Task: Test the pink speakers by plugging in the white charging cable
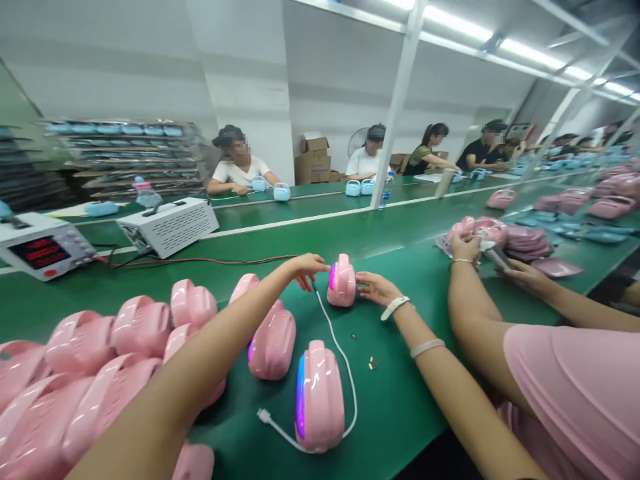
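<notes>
A small pink speaker (342, 281) with a purple-lit face stands upright on the green table. My left hand (306, 268) is at its left with fingers spread and curved, holding nothing visible. On the speaker's right side, my right hand (379, 288) has its fingers apart, the tips close to or touching the casing. A white cable (334, 333) runs from below my left hand around a nearer pink speaker (323, 400), lit blue and purple, and ends in a USB plug (264, 416). Another lit pink speaker (273, 340) stands left of it, partly behind my left forearm.
Many pink speakers (83, 343) fill the left side. Two white power units (170, 225) stand behind them, with a red wire. Small bits (373, 363) lie on the green table (400, 400). At right, a co-worker's hands (465, 248) hold pink parts; people sit across.
</notes>
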Motion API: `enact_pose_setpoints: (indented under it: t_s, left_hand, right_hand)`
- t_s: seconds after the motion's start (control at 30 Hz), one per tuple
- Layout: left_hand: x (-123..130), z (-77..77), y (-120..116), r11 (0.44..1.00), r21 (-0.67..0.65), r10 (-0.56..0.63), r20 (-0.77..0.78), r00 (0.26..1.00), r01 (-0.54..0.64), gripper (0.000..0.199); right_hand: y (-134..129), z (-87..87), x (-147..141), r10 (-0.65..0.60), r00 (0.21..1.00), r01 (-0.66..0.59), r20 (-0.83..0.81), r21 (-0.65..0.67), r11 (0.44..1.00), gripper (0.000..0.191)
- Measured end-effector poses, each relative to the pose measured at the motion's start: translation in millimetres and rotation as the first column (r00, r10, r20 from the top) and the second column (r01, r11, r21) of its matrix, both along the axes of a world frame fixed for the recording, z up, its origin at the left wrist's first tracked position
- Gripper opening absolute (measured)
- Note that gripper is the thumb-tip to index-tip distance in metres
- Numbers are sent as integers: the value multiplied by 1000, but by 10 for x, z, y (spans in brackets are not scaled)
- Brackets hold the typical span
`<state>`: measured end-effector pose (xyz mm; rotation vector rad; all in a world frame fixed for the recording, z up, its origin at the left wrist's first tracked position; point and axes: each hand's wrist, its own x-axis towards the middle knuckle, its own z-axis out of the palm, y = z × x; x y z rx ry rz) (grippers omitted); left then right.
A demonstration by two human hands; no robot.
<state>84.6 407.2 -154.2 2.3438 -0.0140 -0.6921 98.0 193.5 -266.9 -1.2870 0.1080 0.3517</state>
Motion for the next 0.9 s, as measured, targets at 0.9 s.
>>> enact_pose_setpoints:
  t_s: [0.9]
  left_hand:
    - [262, -290, -161, 947, -319, -57, -266, 962, -32, 91]
  right_hand:
    - [-3, -1, 179, 132, 989, -128, -68, 63, 990, 16]
